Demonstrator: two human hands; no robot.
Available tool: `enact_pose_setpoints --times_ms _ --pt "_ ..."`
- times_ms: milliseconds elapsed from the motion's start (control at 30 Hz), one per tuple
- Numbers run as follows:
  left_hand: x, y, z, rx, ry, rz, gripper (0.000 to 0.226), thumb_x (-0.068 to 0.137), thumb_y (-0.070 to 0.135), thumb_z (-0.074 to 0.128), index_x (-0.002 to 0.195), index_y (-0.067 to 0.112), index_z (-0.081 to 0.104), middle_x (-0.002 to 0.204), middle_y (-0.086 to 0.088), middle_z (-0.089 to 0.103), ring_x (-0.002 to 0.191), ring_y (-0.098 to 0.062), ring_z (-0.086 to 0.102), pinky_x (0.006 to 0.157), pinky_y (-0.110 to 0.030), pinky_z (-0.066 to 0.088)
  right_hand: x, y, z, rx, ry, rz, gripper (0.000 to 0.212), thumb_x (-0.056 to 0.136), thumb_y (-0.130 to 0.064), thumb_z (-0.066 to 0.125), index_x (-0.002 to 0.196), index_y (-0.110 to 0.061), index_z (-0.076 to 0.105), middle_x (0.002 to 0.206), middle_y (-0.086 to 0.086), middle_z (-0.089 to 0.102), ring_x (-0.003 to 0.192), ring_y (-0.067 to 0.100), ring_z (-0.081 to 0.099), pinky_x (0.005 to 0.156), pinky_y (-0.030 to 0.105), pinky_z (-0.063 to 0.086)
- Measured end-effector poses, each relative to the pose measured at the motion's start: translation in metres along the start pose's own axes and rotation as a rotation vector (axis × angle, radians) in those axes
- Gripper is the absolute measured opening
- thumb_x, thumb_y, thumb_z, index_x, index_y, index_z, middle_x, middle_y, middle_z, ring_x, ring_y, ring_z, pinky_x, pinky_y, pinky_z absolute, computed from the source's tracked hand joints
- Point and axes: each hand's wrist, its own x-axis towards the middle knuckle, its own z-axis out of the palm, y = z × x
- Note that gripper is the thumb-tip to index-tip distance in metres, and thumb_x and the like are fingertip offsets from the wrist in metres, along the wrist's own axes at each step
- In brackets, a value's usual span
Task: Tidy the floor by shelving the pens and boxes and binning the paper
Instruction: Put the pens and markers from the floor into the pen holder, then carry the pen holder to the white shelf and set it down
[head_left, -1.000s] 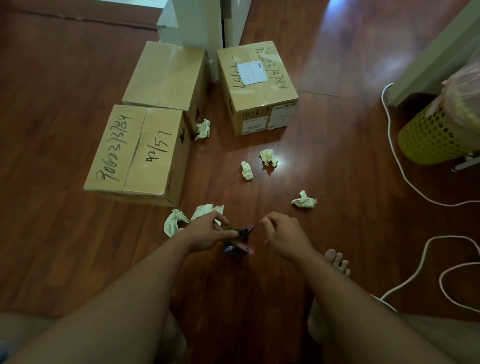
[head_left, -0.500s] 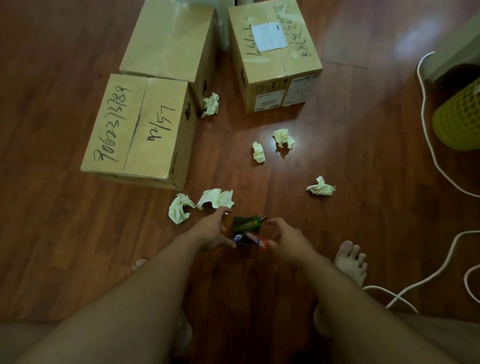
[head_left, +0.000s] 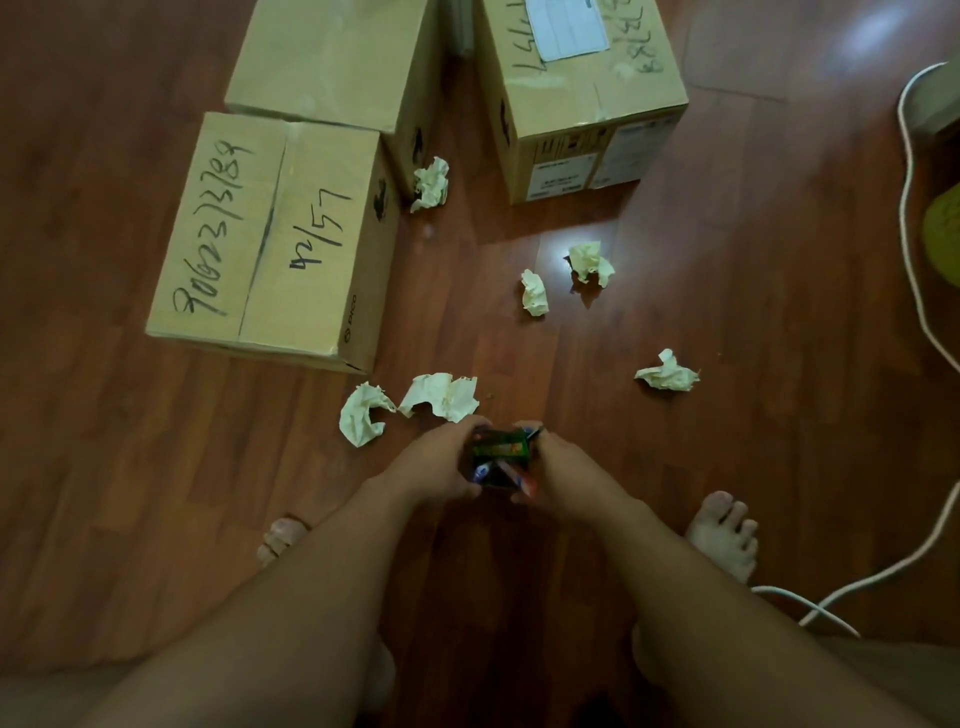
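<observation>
Head cam: both hands, left (head_left: 441, 467) & right (head_left: 558, 473), clamped on pens (head_left: 498, 462), gathering step. Next prob: lift bundle, carry to shelf w/o dropping; paper (head_left: 666, 372) & boxes (head_left: 270, 244) still on floor.

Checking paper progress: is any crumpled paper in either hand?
No. Both hands, left and right, close on the pen bundle; the paper wads all lie on the floor.
</observation>
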Motion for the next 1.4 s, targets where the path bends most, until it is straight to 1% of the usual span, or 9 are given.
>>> enact_pose_setpoints --times_ms 133,333,600,800,967,1100,1167,1267,1400 --pt "0.012 0.016 -0.039 0.025 0.038 0.06 0.084 0.079 0.015 0.09 0.149 0.035 0.047 0.113 0.006 0.068 0.084 -0.004 0.067 0.068 -0.017 0.053 0.014 -0.012 -0.042 -0.036 0.047 -0.067 0.092 0.081 -0.031 0.086 0.157 -0.038 0.034 0.143 -0.003 0.057 0.129 0.021 0.059 0.108 0.043 0.052" --pt "0.01 0.063 -0.106 0.058 0.077 0.132 0.09 0.078 0.023 0.093 0.153 0.034 0.044 0.13 0.007 0.063 0.097 -0.01 0.063 0.09 -0.035 0.06 0.008 -0.051 -0.123 -0.062 0.045 -0.086 0.084 0.087 -0.026 0.084 0.156 -0.033 0.038 0.145 -0.003 0.057 0.125 0.02 0.061 0.106 0.041 0.054" --pt "-0.122 0.178 -0.202 0.051 0.133 0.203 0.089 0.078 0.027 0.092 0.151 0.039 0.042 0.127 0.006 0.064 0.099 -0.016 0.069 0.089 -0.043 0.062 -0.132 -0.148 -0.238 -0.001 0.108 -0.176 0.085 0.085 -0.022 0.086 0.155 -0.033 0.04 0.148 -0.002 0.058 0.13 0.02 0.061 0.108 0.043 0.053" --pt "-0.322 0.309 -0.308 0.092 0.166 0.279 0.09 0.082 0.03 0.091 0.157 0.034 0.042 0.134 0.011 0.063 0.109 -0.007 0.066 0.091 -0.027 0.061 -0.331 -0.264 -0.337 0.116 0.206 -0.249 0.07 0.09 -0.03 0.082 0.148 -0.041 0.044 0.144 -0.008 0.059 0.126 0.013 0.062 0.105 0.042 0.056" --pt "-0.453 0.399 -0.382 0.141 0.203 0.35 0.088 0.084 0.026 0.09 0.157 0.032 0.042 0.128 0.015 0.061 0.1 -0.004 0.063 0.071 -0.011 0.048 -0.453 -0.342 -0.402 0.121 0.275 -0.268 0.069 0.085 -0.034 0.08 0.142 -0.048 0.044 0.135 -0.013 0.061 0.116 0.009 0.067 0.099 0.041 0.06" --pt "-0.535 0.446 -0.428 0.142 0.219 0.395 0.087 0.084 0.028 0.09 0.157 0.034 0.042 0.136 0.008 0.063 0.103 -0.009 0.067 0.074 -0.017 0.055 -0.522 -0.387 -0.435 0.141 0.333 -0.279 0.067 0.08 -0.035 0.088 0.135 -0.045 0.052 0.12 -0.017 0.07 0.1 0.004 0.072 0.089 0.038 0.063" --pt "-0.556 0.458 -0.44 0.171 0.228 0.409 0.085 0.084 0.026 0.09 0.155 0.033 0.045 0.132 0.008 0.065 0.101 -0.009 0.07 0.075 -0.022 0.061 -0.541 -0.4 -0.444 0.165 0.344 -0.303 0.073 0.075 -0.043 0.091 0.137 -0.045 0.052 0.121 -0.016 0.072 0.104 0.002 0.072 0.093 0.037 0.062" --pt "-0.576 0.474 -0.453 0.223 0.208 0.442 0.083 0.084 0.025 0.091 0.154 0.031 0.047 0.123 0.011 0.063 0.099 -0.009 0.07 0.075 -0.017 0.061 -0.566 -0.41 -0.454 0.193 0.362 -0.311 0.081 0.07 -0.043 0.096 0.139 -0.043 0.053 0.114 -0.018 0.072 0.101 -0.008 0.07 0.091 0.021 0.059" --pt "-0.574 0.506 -0.467 0.288 0.202 0.503 0.088 0.082 0.036 0.092 0.157 0.036 0.045 0.127 0.01 0.063 0.101 -0.008 0.071 0.084 -0.027 0.065 -0.59 -0.402 -0.474 0.205 0.455 -0.328 0.076 0.073 -0.04 0.095 0.135 -0.05 0.052 0.116 -0.012 0.074 0.094 0.012 0.077 0.084 0.041 0.065"
